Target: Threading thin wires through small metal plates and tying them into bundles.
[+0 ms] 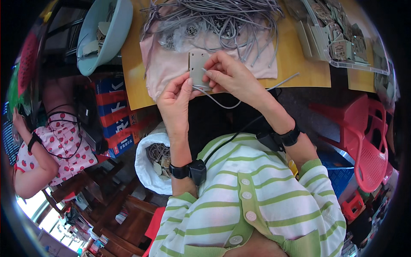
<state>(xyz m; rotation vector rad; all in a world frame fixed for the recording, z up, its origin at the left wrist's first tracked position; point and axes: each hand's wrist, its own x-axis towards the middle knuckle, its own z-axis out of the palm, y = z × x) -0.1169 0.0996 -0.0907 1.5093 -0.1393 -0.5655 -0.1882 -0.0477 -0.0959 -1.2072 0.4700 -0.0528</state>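
Note:
A small flat grey plate (198, 64) with several dark holes stands upright between my hands, over the near edge of the pink cloth (155, 68). My left hand (174, 102) pinches its lower left edge with thumb and index finger. My right hand (236, 80) is closed at the plate's right side, its fingertips pinching what looks like the end of a thin grey cord. From the plate's lower edge the grey cord (222, 105) sags in a loop under my right wrist; a free end sticks out to the right. My right fingers partly hide the plate.
A heap of grey cords (214, 13) and clear bags of small parts (184, 36) lie on the cloth. At the right stands a clear bin (357, 66) of plates, at the left a pale blue basin (124, 25). A white-lined bucket (145, 171) stands below. Another person (64, 141) sits left.

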